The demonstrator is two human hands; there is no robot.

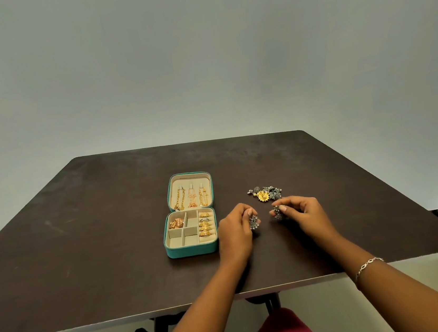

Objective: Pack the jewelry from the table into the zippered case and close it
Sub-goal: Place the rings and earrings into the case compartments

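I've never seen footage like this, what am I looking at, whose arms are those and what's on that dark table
No machine here: one camera worn on a person's head looks down at their two bare arms. On the dark table lies an open teal zippered case, gold chains in its lid and gold rings in its tray. Right of it sits a small jewelry pile. The left hand pinches a silver earring; the right hand pinches a second earring.

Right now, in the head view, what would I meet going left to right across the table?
zippered case → left hand → first silver earring → second silver earring → right hand → wrist bracelet
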